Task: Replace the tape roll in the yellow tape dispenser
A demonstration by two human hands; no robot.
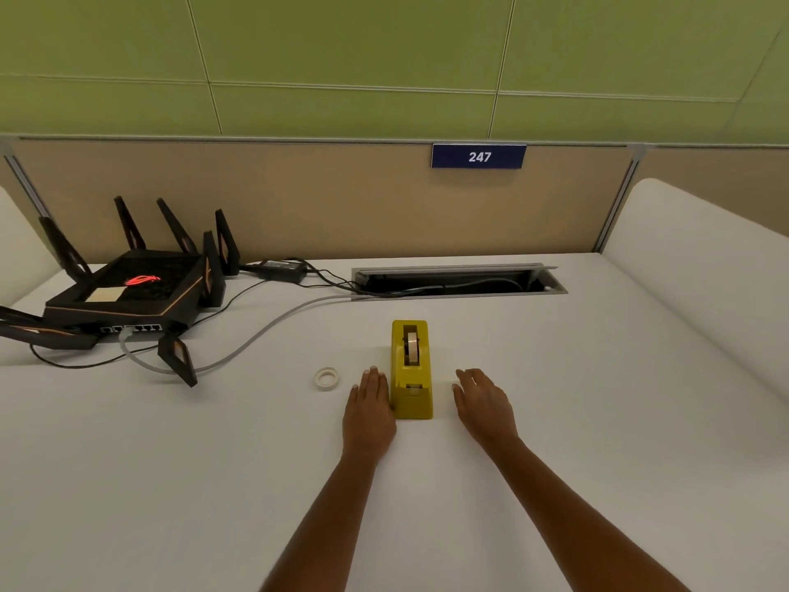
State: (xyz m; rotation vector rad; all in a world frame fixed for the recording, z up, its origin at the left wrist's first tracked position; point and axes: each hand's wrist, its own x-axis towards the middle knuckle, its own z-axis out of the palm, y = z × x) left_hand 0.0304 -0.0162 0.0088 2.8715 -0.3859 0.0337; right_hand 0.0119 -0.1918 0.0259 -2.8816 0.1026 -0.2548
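Note:
A yellow tape dispenser (410, 378) stands upright on the white desk (555, 420), its cutter end toward me. A tape roll (412, 344) sits on edge in its slot. A second, whitish tape roll (327, 378) lies flat on the desk to the left of the dispenser. My left hand (369, 410) rests palm down right beside the dispenser's left side, fingers together, holding nothing. My right hand (483, 403) lies flat a short way to the right of the dispenser, fingers slightly spread, with a gap between it and the dispenser.
A black router (128, 292) with several antennas sits at the back left, its grey and black cables (264, 335) running to an open cable tray (459, 280) in the desk. A power adapter (284, 269) lies behind. A beige partition carries a blue sign reading 247 (479, 156).

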